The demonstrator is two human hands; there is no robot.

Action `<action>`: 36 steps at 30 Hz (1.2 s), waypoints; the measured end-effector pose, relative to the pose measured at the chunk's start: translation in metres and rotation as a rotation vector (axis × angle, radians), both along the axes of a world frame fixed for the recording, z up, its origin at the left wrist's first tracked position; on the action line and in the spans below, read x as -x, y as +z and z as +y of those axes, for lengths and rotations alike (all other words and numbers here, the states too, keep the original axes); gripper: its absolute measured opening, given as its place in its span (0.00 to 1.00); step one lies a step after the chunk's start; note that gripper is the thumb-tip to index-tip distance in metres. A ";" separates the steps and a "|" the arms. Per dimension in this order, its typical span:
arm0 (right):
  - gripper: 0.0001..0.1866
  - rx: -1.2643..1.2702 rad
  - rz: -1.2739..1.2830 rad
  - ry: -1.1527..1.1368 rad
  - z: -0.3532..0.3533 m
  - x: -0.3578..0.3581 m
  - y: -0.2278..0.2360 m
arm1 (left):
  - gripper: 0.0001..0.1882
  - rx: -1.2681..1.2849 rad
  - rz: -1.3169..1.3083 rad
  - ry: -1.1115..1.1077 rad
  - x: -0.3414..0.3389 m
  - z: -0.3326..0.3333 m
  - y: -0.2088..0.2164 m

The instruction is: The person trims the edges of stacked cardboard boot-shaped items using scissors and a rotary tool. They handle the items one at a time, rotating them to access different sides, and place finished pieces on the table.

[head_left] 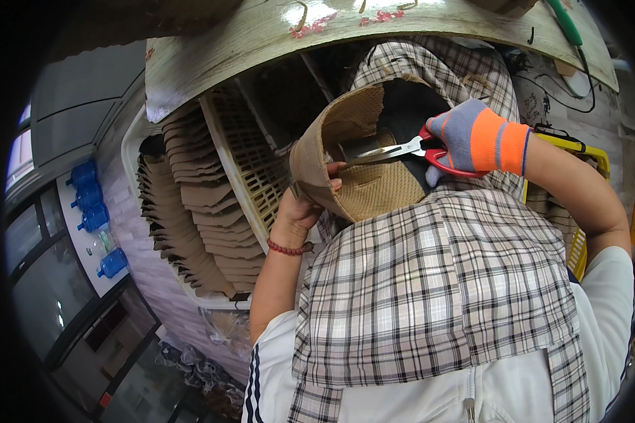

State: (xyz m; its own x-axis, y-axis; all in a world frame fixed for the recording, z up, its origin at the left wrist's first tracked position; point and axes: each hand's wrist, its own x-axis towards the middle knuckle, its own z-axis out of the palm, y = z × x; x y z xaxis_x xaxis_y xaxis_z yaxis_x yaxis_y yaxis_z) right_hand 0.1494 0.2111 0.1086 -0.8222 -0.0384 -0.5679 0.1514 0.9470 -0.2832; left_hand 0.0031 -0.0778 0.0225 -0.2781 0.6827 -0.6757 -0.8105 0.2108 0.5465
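Note:
A brown fabric piece (314,158), curved like an open cap with tan mesh on its inner side, is over my lap. My bare left hand (305,203), with a red bead bracelet at the wrist, grips its left wall, fingertips inside the rim. On my right hand (466,137) is a grey and orange glove, closed round the red handles of a pair of scissors (402,149). The blades point left into the hollow of the piece, near my left fingertips. Whether they touch the fabric I cannot tell.
At left, a white basket (129,151) holds stacked brown fabric pieces (208,204). A cream slatted crate (236,162) adjoins it. The tabletop (247,53) spans the far side, with a green-handled tool (566,25) at right. A yellow basket (578,247) stands beside my right arm.

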 end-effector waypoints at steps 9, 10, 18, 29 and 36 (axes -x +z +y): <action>0.44 -0.034 0.011 0.011 0.001 0.003 0.010 | 0.19 -0.006 -0.048 0.051 -0.002 -0.004 -0.008; 0.44 -0.030 -0.010 0.015 -0.003 0.009 0.013 | 0.19 0.000 -0.045 0.059 -0.003 -0.004 -0.007; 0.42 -0.060 -0.111 0.092 -0.022 0.033 0.002 | 0.21 -0.002 -0.128 0.110 -0.002 -0.005 -0.014; 0.31 -0.020 -0.170 0.064 -0.029 0.038 0.023 | 0.19 0.005 -0.082 0.084 -0.001 -0.008 -0.020; 0.26 0.172 -0.382 0.027 0.011 0.031 0.005 | 0.14 -0.285 0.095 0.146 0.013 0.004 -0.013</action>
State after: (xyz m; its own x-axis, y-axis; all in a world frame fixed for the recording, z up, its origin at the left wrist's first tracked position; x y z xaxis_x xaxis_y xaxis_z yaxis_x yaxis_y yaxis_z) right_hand 0.1181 0.2224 0.1138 -0.5514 -0.1782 -0.8150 0.2514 0.8960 -0.3661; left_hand -0.0104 -0.0739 0.0091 -0.4396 0.7889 -0.4295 -0.7634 -0.0762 0.6414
